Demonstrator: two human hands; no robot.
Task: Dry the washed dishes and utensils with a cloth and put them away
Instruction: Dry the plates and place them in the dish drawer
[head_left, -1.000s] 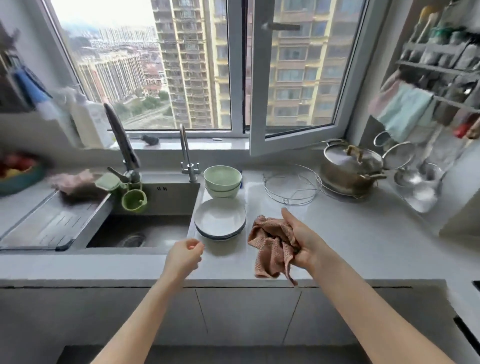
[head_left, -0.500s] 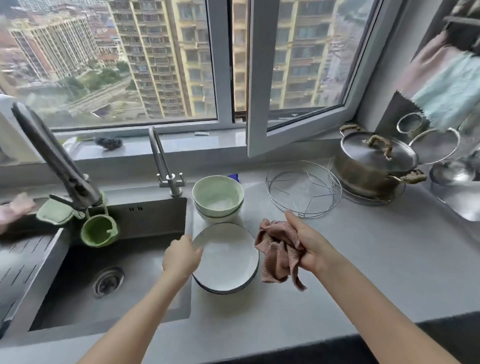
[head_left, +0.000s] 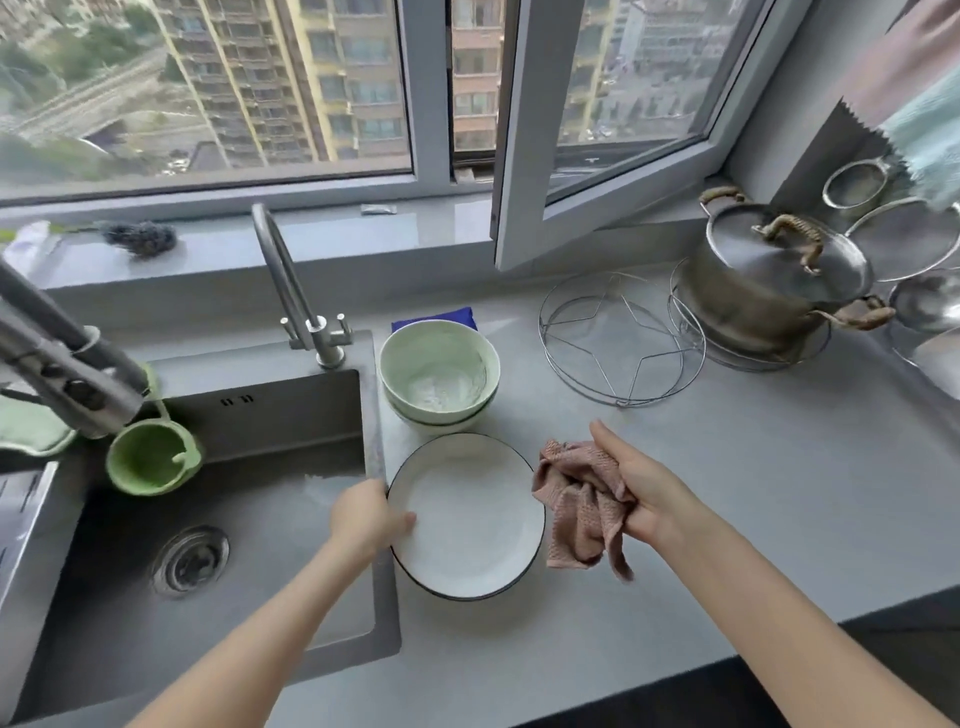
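A white plate with a dark rim (head_left: 470, 519) lies on the grey counter (head_left: 727, 467) just right of the sink. My left hand (head_left: 366, 522) grips its left edge, thumb on the inside. My right hand (head_left: 641, 491) holds a crumpled pink cloth (head_left: 579, 506) just beside the plate's right rim. Behind the plate stand two stacked pale green bowls (head_left: 439, 376). Whether more plates lie under the top one cannot be told.
The steel sink (head_left: 208, 519) lies on the left with a tap (head_left: 296, 291), a pull-out sprayer (head_left: 57, 358) and a green cup (head_left: 150, 457). A wire trivet (head_left: 621, 338), a lidded steel pot (head_left: 779, 280) and strainers (head_left: 904, 234) stand at the back right. The open window sash (head_left: 571, 130) overhangs the counter.
My head has come closer and lower over the counter. My left hand has reached forward and taken hold of the plate's left edge. My right hand keeps the cloth beside the plate.
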